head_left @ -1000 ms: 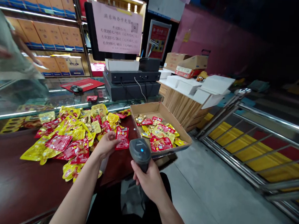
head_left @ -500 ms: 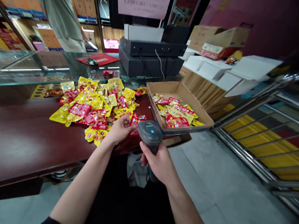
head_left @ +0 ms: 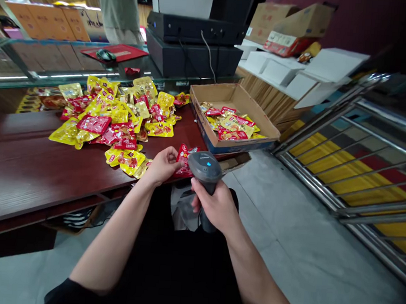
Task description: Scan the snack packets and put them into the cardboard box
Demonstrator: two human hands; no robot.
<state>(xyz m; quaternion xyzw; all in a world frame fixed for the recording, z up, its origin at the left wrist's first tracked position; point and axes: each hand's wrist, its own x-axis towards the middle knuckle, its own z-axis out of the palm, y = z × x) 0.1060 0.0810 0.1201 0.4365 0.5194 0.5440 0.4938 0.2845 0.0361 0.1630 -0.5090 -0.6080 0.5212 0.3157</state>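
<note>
Centrally in the head view, the left hand (head_left: 165, 165) is nearly closed, its thumb and fingers pinching the left edge of a red packet (head_left: 186, 154) near the front edge of the brown table (head_left: 29, 166). The right hand (head_left: 216, 207) is wrapped around the handle of a handheld scanner (head_left: 204, 166); the scanner head partly covers the packet. Left: a packet pile (head_left: 104, 111). Right: an open carton (head_left: 224, 97) containing further packets (head_left: 238, 125).

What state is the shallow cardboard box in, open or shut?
Open: the box has no lid on, and red and yellow packets show inside.
</note>
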